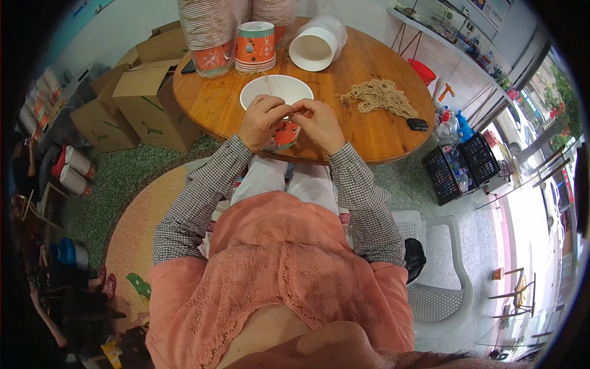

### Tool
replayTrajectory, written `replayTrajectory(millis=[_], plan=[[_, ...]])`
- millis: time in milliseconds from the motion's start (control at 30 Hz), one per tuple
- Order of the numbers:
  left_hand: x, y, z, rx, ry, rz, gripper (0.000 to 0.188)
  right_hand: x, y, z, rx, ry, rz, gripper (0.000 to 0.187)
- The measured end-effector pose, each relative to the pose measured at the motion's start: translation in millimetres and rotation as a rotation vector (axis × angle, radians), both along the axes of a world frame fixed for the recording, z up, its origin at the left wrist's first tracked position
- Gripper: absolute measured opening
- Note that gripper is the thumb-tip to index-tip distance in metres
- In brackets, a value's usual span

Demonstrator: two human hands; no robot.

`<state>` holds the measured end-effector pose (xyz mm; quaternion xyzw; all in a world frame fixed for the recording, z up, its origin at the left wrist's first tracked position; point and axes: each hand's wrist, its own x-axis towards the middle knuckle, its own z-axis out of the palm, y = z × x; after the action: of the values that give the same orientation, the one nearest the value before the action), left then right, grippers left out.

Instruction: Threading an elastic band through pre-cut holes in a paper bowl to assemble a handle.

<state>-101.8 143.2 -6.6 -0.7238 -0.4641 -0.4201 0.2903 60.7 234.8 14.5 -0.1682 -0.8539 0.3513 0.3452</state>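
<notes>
Pinching the paper bowl (279,111) rim, my left hand (263,120) and right hand (319,125) grasp it together at the round table's (381,132) near edge. Bare wood lies open between bowl and string pile (378,97).

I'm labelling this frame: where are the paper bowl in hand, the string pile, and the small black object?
paper bowl (276,90), head view, white inside
string pile (378,97), head view, its middle
small black object (417,124), head view, top face

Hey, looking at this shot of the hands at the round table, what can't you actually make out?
Head view only:
- Paper bowl: lower side hidden by left hand and right hand.
- What the fingertips pinch: too small.
- Cup stacks: tops cut off by the upper edge.
- Dark object beside string pile: too small to identify.
</notes>
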Motion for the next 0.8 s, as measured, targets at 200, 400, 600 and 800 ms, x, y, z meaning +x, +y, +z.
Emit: replayTrajectory(millis=[200, 400, 600, 800], plan=[[-1.8, -8.9, 3.4, 0.025, 0.088, -0.058, 0.027, -8.3, 8.5, -7.8, -0.032, 0.009, 0.066, 0.014], [26.5, -21.0, 1.3, -0.185, -0.624, 0.028, 0.021, -13.4, 1.1, -15.8, -0.115, 0.198, -0.035, 0.015], [24.6, -11.2, 5.0, -0.376, -0.349, 0.262, 0.018, -19.0, -4.4, -21.6, -0.020, 0.315, -0.063, 0.015], [12.7, -14.1, 13.5, -0.535, -0.629, 0.113, 0.016, -12.5, -6.4, -19.2, -0.051, 0.257, 0.018, 0.013]])
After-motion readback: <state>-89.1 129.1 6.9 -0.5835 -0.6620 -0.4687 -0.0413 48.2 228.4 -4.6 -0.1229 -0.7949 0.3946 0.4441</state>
